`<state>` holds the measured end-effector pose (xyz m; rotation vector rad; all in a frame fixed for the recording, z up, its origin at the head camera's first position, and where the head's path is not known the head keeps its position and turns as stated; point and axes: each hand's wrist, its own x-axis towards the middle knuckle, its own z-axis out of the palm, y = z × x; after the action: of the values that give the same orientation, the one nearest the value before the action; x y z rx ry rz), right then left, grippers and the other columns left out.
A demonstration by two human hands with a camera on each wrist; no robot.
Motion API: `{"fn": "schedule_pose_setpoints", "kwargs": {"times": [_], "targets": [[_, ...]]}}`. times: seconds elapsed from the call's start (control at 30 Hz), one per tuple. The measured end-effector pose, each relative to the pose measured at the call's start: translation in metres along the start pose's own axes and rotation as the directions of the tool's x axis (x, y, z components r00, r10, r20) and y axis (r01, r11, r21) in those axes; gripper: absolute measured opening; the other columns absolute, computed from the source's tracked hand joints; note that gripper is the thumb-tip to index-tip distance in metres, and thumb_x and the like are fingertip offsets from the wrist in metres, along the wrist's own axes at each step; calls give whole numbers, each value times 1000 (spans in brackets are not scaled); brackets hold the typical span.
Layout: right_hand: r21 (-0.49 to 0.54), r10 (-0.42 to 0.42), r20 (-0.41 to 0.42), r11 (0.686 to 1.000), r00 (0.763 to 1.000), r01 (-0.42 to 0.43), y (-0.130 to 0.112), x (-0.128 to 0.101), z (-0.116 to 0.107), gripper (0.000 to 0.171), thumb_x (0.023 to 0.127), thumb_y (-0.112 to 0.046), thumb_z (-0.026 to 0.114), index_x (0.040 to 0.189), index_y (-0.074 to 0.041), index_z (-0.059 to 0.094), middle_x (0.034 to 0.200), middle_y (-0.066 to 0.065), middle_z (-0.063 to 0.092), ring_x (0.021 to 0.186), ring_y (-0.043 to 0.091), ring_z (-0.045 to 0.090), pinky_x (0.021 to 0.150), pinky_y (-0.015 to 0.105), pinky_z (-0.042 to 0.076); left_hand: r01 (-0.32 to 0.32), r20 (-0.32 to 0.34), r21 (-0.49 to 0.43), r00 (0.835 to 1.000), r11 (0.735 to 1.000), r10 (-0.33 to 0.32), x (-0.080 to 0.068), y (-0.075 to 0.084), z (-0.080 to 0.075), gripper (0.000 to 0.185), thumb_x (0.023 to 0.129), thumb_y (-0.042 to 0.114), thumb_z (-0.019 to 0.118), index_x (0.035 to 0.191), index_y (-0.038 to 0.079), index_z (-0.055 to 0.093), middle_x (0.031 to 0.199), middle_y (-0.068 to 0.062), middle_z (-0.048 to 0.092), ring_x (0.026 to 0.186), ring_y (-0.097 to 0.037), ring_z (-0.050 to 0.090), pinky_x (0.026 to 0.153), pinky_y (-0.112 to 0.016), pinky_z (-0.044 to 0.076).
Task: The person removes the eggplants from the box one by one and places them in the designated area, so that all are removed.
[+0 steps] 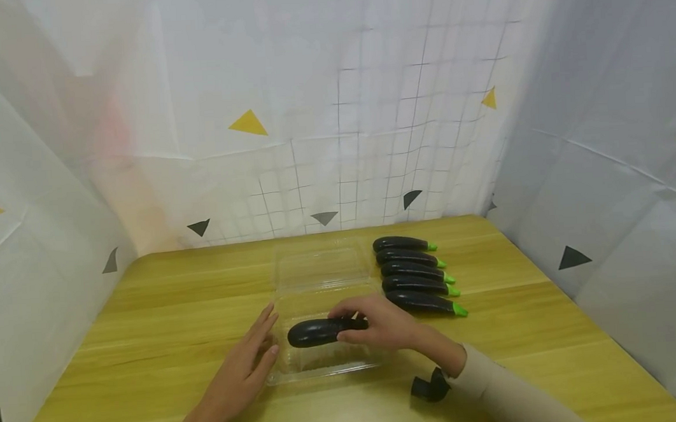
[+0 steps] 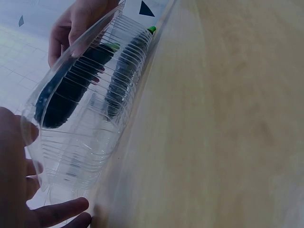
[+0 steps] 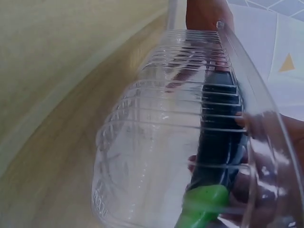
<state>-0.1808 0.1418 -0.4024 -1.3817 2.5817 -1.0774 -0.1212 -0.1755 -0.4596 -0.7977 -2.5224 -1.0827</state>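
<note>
My right hand [image 1: 381, 323] grips a dark purple eggplant [image 1: 314, 333] near its stem end, above the base of a clear plastic clamshell box [image 1: 323, 372]. The rounded end of the eggplant points left. My left hand [image 1: 238, 379] is at the box's left side, its fingers fairly straight and touching the rim. Seen through the ribbed wall [image 3: 142, 123] in the right wrist view, the eggplant [image 3: 219, 137] shows its green stem, and fingers wrap its side. The left wrist view shows the eggplant [image 2: 71, 92] tilted behind the clear plastic.
Several more eggplants [image 1: 413, 283] lie in a row on the wooden table [image 1: 194, 308], right of the box, green stems pointing right. The box's lid [image 1: 320, 267] lies folded back behind its base. A small black object [image 1: 430, 386] is beside my right sleeve. White sheets [image 1: 210, 179] enclose the table.
</note>
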Motion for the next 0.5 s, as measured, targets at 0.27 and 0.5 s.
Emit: {"fn": "schedule_pose_setpoints", "kwargs": {"times": [0.27, 0.5], "targets": [[7, -12, -2, 1000, 1000, 12, -1, -1, -4, 33, 99, -24, 76, 129, -11, 71, 117, -3, 72, 103, 9, 67, 82, 29, 58, 1, 1, -1, 1000, 1000, -1, -1, -2, 1, 56, 108, 11, 58, 160, 6, 39, 169, -11, 27, 126, -27, 62, 103, -57, 48], [2, -28, -13, 1000, 1000, 28, 0, -1, -9, 31, 99, -24, 75, 127, -12, 72, 115, -5, 73, 101, 7, 67, 82, 30, 58, 13, 6, -8, 1000, 1000, -13, -1, -1, 1, 56, 109, 13, 57, 161, 7, 37, 170, -9, 26, 124, -27, 63, 101, -56, 50]]}}
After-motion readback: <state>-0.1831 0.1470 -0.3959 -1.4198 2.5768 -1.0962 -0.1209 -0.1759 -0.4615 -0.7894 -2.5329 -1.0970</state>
